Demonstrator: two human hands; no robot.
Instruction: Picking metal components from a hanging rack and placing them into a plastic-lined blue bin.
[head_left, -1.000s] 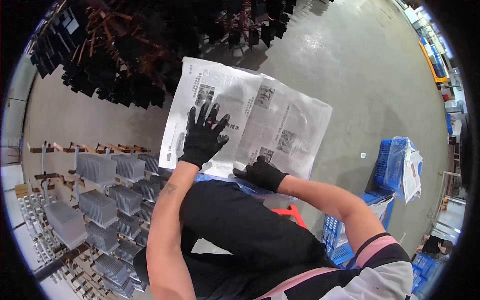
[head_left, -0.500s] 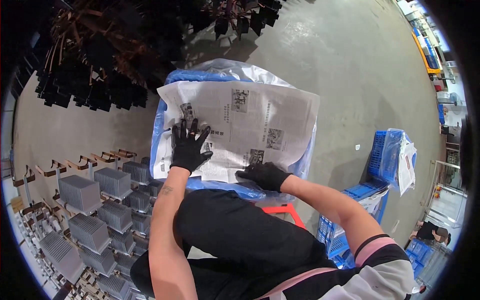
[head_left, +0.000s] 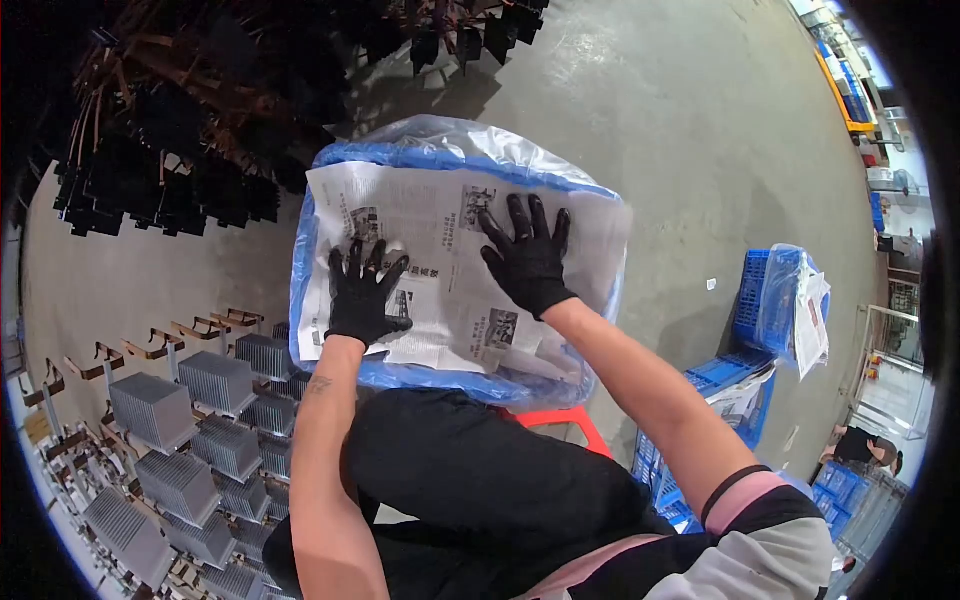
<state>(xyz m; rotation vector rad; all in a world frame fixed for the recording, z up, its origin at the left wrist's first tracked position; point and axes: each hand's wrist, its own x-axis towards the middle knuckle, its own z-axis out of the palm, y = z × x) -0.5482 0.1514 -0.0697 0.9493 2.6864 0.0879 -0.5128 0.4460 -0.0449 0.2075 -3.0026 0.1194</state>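
Since the earlier frame, the black-gloved right hand (head_left: 527, 258) has slid from the near edge up to the far right part of the grey-white printed newspaper sheet (head_left: 440, 285). I see its fingers fanned wide, palm down, gripping nothing. On my feed the black-gloved left hand (head_left: 366, 300) lies likewise splayed on the sheet's left part, which covers the blue plastic crate (head_left: 303, 240) lined with clear film (head_left: 500, 143).

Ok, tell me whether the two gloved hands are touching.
Apart. The head view shows uncovered newspaper between the left hand and the right hand.
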